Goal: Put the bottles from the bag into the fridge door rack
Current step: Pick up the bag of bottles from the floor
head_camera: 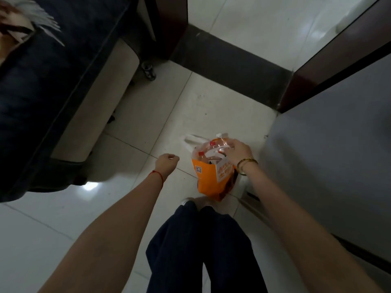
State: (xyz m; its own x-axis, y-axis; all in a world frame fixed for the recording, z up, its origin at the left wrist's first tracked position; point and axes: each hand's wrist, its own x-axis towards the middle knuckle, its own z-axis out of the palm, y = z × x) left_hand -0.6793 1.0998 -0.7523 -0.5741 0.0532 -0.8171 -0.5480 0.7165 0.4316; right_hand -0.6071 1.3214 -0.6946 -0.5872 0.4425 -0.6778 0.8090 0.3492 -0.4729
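Observation:
An orange and white plastic bag [208, 178] stands on the tiled floor just ahead of my feet, beside the grey fridge [330, 166] on the right, whose door is shut. Clear bottles with red caps [213, 145] stick out of the bag's open top. My right hand [238, 152] reaches into the bag's mouth, fingers resting on the bottles; whether it grips one is unclear. My left hand [167, 162] hovers left of the bag with its fingers loosely curled, holding nothing.
A dark sofa [42, 92] with a pale base fills the left side. A dark threshold strip [232, 60] and a wooden door frame [330, 66] lie ahead. My legs in dark trousers [201, 250] stand below the bag.

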